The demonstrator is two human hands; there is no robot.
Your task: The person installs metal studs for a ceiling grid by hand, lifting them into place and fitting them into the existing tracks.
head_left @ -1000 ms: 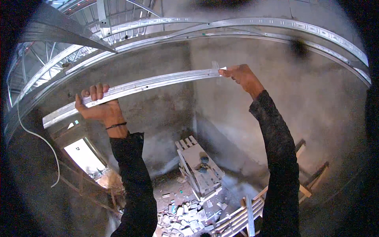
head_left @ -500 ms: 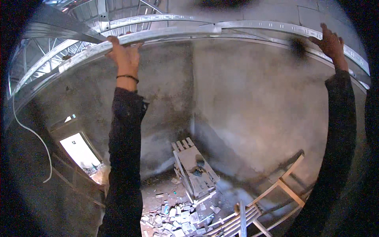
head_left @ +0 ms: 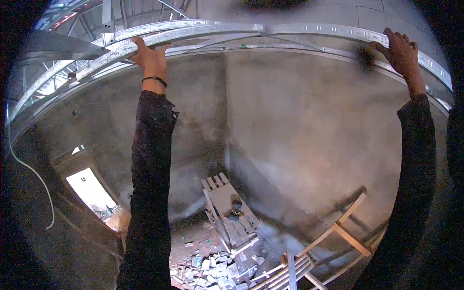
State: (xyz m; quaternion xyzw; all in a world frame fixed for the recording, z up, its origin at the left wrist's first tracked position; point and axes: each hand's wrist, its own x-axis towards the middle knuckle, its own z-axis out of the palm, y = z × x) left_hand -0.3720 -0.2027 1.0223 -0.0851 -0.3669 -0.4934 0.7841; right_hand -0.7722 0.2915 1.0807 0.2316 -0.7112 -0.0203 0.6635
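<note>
1. Through the head camera I look up at two bare hands raised against metal framing, high in a grey-walled room.
2. My left hand point(head_left: 152, 63) is curled around a long metal strip point(head_left: 203, 33), thumb in front; the other fingers are partly hidden behind it.
3. The strip runs from the upper left to upper centre, its right end at the near end of a slotted rail point(head_left: 333, 30).
4. My right hand point(head_left: 404, 52) is at the right part of that rail, fingers loosely parted and thumb out to the left. I cannot tell whether it grips or only touches.
5. Progress, in my judgement: the strip is up at frame height and roughly in line with the rail. Securing it seems left; I make out no fastener at the join.
6. Far below, centre, is a slatted wooden tabletop point(head_left: 220, 195), with pale rubble point(head_left: 212, 270) nearer and a wooden frame point(head_left: 353, 239) to the right.
</note>
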